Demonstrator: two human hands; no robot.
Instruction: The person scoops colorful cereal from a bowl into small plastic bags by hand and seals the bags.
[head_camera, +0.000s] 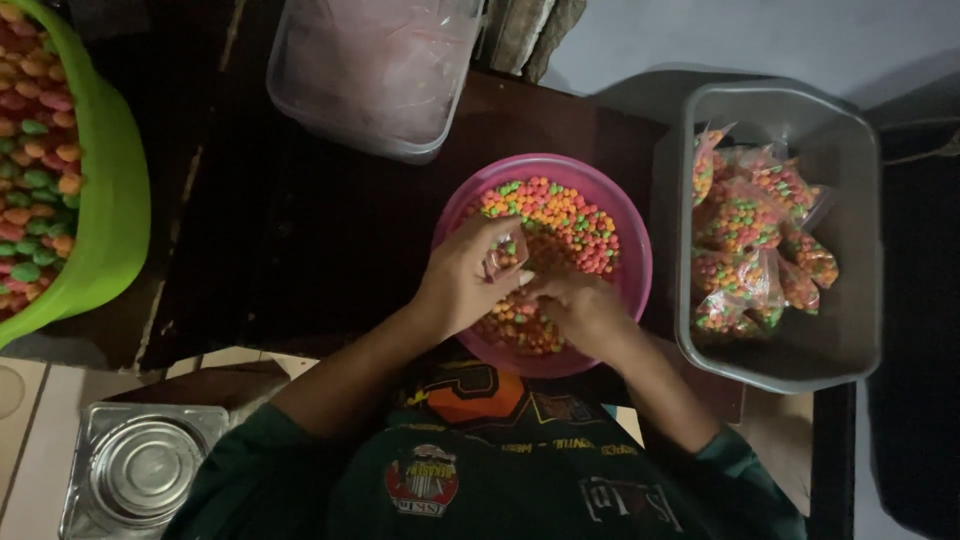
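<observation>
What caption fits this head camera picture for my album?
Two hands, left hand and right hand, scoop colourful candies from a pink bowl.

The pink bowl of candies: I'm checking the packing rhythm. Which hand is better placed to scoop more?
Probably the right hand: it rests low among the coloured candies in the pink bowl. The left hand appears to hold a small clear bag.

Garment: dark green short-sleeved shirt (480, 480), the sleeves ending above the elbows.
Chest print: an orange and black graphic (478, 392) near the collar, with pale lettering below it.
Badge: round red and white emblem (422, 480) on the front.
Hands: left hand (468, 275) and right hand (588, 308) bare, seemingly without rings in the dim light.
</observation>
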